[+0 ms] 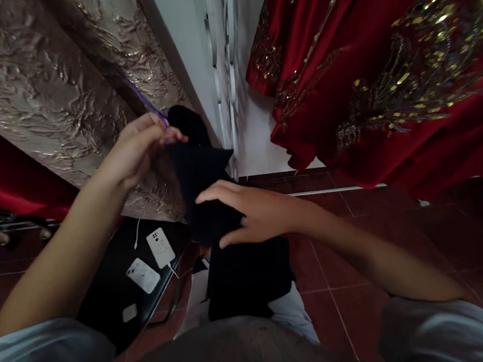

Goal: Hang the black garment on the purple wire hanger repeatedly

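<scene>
— What's closest?
— A dark cloth (248, 279) hanging over the lap and rising between both hands. Beside it, two phones (152, 261) lie on a black tabletop (105, 287).
— And the hands?
— The right hand (247, 210) lies flat on the cloth with its fingers spread. The left hand (137, 147) is pinched narrow on a purple thread (146, 102) at the cloth's top edge.
— Behind?
— A brocade curtain (41, 68) on the left and a red embroidered garment (407, 77) on the right.

Black cloth (207, 177); red drape (407, 77) (gold embroidery).
</scene>
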A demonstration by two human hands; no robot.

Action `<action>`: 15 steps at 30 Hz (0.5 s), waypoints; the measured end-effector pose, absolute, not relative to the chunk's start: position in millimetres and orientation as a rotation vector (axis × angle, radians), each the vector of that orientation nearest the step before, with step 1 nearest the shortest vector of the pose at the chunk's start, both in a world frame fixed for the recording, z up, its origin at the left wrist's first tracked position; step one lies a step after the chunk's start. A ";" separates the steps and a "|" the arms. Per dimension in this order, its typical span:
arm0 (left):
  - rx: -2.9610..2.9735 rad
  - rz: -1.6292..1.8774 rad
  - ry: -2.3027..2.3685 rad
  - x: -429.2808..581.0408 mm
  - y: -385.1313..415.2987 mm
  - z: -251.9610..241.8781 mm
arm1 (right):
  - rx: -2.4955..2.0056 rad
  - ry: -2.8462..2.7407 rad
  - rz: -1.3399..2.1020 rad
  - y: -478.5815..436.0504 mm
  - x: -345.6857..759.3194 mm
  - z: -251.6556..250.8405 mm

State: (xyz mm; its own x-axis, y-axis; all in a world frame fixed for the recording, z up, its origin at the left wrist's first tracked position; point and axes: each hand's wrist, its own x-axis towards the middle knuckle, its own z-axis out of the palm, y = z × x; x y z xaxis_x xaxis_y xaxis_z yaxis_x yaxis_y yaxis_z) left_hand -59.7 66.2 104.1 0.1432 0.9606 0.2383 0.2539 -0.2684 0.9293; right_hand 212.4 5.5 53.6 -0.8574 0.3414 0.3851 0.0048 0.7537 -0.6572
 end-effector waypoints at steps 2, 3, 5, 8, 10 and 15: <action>1.710 1.088 1.165 -62.0 45.4 107.1 | -0.266 -2.449 0.892 8.3 216.5 54.8; 1.769 1.046 1.151 -64.5 34.9 108.4 | -0.322 -2.386 0.835 14.5 220.7 55.8; 1.921 0.941 1.137 -71.4 16.0 111.5 | -0.485 -2.201 0.665 33.2 232.4 56.3; 2.052 0.849 1.136 -80.5 -1.3 117.0 | -0.710 -2.029 0.542 60.8 252.4 50.5; 2.049 0.910 1.130 -82.5 -2.5 119.7 | -0.809 -2.035 0.736 68.3 262.4 44.2; 1.992 1.209 1.146 -68.3 23.1 118.3 | -1.015 -1.584 1.341 55.2 276.1 40.2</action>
